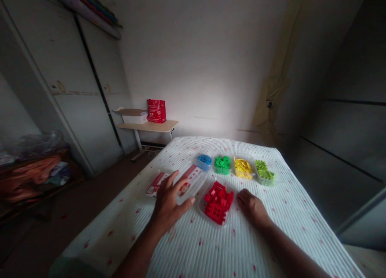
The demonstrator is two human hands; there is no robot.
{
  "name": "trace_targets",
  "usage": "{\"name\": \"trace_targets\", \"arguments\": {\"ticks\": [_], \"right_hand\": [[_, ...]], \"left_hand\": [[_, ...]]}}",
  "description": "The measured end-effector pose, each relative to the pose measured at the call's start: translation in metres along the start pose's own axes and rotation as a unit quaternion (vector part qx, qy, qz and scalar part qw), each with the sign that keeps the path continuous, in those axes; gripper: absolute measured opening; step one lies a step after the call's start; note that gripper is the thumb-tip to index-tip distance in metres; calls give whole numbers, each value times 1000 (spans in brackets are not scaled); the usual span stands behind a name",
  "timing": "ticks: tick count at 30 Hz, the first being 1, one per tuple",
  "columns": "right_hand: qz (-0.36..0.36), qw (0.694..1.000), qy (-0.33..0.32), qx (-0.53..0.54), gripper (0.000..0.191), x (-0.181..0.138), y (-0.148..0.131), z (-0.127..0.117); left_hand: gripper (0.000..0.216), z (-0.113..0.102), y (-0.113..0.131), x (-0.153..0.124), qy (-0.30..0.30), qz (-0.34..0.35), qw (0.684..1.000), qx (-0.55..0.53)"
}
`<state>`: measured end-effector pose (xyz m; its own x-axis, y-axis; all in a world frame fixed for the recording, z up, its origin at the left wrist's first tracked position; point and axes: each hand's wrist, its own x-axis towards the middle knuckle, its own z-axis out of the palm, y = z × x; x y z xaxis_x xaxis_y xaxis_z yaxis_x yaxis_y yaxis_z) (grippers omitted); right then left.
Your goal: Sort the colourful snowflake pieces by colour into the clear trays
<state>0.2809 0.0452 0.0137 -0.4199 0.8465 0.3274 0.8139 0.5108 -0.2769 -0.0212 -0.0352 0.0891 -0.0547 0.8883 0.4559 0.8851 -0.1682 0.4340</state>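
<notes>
My left hand (169, 203) has its fingers spread above clear plastic lids with red-and-white labels. One lid (190, 174) lies under its fingertips, and a second label (157, 182) shows to its left; whether the hand touches them I cannot tell. Right of that hand, a clear tub holds red interlocking building blocks (217, 203). My right hand (249, 203) is curled closed just off the tub's right side, knuckles up. Its fingertips are hidden, so anything inside them does not show.
Behind stand clear tubs of blue pieces (204, 159), green pieces (222, 164), yellow pieces (243, 167) and lime-green pieces (264, 170). A white ribbed cover (193, 246) with red specks lies beneath everything. Further back, a small table (157, 126) carries a red bag (156, 111) and a box (134, 117).
</notes>
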Motion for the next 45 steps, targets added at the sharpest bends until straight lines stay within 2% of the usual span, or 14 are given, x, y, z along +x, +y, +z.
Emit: {"name": "trace_targets", "arguments": {"ticks": [3,8,17,22,25,28,33,35,40,43,45], "right_hand": [[-1,1000,-1,6,26,-1,0,0],[10,1000,-4,3,25,0,2,2],[10,1000,-9,5,25,0,3,2],[28,995,17,90,22,2,7,2],[84,969,48,229,26,7,10,-2],[159,913,44,374,41,16,3,-11],[245,846,0,473,47,32,-21,-24],[254,834,0,490,45,36,-27,-24],[255,833,-12,490,33,40,-30,-18],[285,823,-17,491,29,44,-31,-16],[313,811,-23,494,27,46,-31,-15]], "left_hand": [[47,19,32,-13,-15,40,999,-20],[50,49,66,-28,-42,38,998,0],[53,57,83,-28,-78,-1,996,50],[63,65,87,-28,-85,-8,994,62],[70,68,88,-27,-95,-12,994,60],[73,68,90,-26,-100,-16,993,61],[71,63,90,-22,-104,-17,992,65],[68,59,89,-21,-107,-10,992,61],[57,48,84,-10,-113,1,993,43],[44,48,72,14,-107,-14,994,11],[37,55,60,37,-123,-53,990,-41]]}}
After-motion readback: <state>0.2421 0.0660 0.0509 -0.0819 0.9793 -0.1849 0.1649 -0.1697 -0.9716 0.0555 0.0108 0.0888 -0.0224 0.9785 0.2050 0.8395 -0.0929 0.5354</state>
